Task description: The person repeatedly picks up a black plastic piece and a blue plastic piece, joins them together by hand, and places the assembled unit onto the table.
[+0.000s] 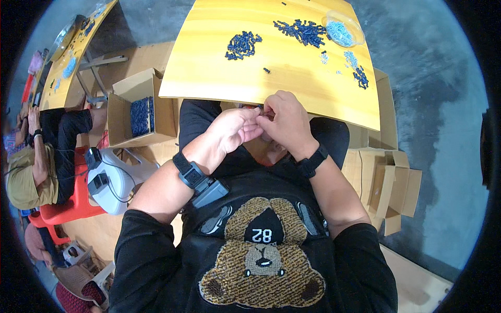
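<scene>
My left hand (237, 128) and my right hand (288, 124) meet just off the near edge of the yellow table (209, 75). Both are closed, fingertips pinched together. A tiny dark bit shows at the fingertips, too small and covered to name. On the tabletop beyond them lies a single small black piece (266, 70). Farther back are a heap of small black pieces (243, 45) and a larger black heap (301, 33). Beside the larger one, a clear bowl (360, 37) holds small light-blue pieces (339, 33).
Loose light-blue pieces (350, 58) and a small black cluster (360, 77) lie at the table's right. A cardboard box (119, 115) with dark pieces stands left, an open carton (399, 188) right. A person (34, 172) sits at another table, near a white stool (112, 195).
</scene>
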`<state>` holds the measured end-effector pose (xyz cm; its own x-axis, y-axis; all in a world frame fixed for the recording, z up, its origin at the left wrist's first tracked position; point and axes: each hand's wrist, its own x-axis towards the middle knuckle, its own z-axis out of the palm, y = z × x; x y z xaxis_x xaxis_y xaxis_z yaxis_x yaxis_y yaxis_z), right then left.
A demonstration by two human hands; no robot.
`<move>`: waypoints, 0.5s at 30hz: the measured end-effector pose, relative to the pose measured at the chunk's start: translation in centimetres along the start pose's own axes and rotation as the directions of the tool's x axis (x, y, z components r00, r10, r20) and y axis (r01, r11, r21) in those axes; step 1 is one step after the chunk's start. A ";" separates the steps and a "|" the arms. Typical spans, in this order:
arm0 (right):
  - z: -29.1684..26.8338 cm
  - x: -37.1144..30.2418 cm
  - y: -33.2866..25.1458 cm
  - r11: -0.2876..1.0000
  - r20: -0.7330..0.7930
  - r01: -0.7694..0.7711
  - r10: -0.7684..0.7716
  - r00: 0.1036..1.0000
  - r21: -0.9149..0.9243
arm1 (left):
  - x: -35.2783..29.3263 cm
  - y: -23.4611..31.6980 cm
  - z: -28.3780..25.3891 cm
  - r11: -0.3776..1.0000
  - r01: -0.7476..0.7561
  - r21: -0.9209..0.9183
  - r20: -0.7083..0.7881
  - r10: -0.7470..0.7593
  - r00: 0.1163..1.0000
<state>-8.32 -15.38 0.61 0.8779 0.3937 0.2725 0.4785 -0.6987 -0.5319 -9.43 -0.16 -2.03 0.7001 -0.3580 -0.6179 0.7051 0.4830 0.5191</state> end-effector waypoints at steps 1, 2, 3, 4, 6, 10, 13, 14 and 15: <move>0.0 0.1 -0.1 1.000 0.001 0.001 -0.001 1.000 -0.026 | 0.0 0.1 0.2 1.000 -0.007 -0.003 -0.022 0.007 1.000; 0.0 0.2 -0.2 0.999 0.003 0.002 -0.002 1.000 -0.052 | 0.2 0.1 0.0 1.000 -0.002 -0.005 -0.024 0.001 1.000; 0.0 0.3 -0.1 0.999 0.007 -0.001 0.002 1.000 -0.051 | 0.4 0.1 -0.2 1.000 0.006 -0.003 -0.021 -0.006 1.000; 0.1 0.4 -0.1 0.999 0.016 0.001 0.000 1.000 -0.051 | 0.6 0.0 -0.4 1.000 0.014 -0.001 -0.019 -0.014 1.000; 0.2 0.5 0.1 0.999 0.031 -0.001 0.002 1.000 -0.050 | 0.7 0.1 -0.5 1.000 0.028 -0.013 -0.020 -0.028 0.999; 0.4 0.5 0.3 0.999 0.023 0.022 -0.021 1.000 -0.042 | 0.5 -0.1 0.0 0.999 -0.008 -0.044 -0.028 0.007 1.000; 0.8 0.4 0.5 0.999 0.009 0.021 -0.021 1.000 -0.043 | 0.5 -0.4 0.3 0.997 -0.070 -0.040 -0.032 0.069 0.997; 0.8 0.4 0.6 0.999 -0.005 0.023 -0.023 1.000 -0.046 | 0.6 -0.5 0.5 0.997 -0.065 -0.042 -0.037 0.064 0.997; 0.8 0.3 0.7 0.999 0.002 0.021 -0.021 1.000 -0.041 | 0.7 -0.8 0.7 0.995 -0.095 -0.036 -0.067 0.092 0.993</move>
<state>-7.74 -15.26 -0.32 0.8675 0.4098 0.2819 0.4974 -0.7141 -0.4925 -9.45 -1.35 -2.44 0.7530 -0.2577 -0.6055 0.6312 0.5429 0.5540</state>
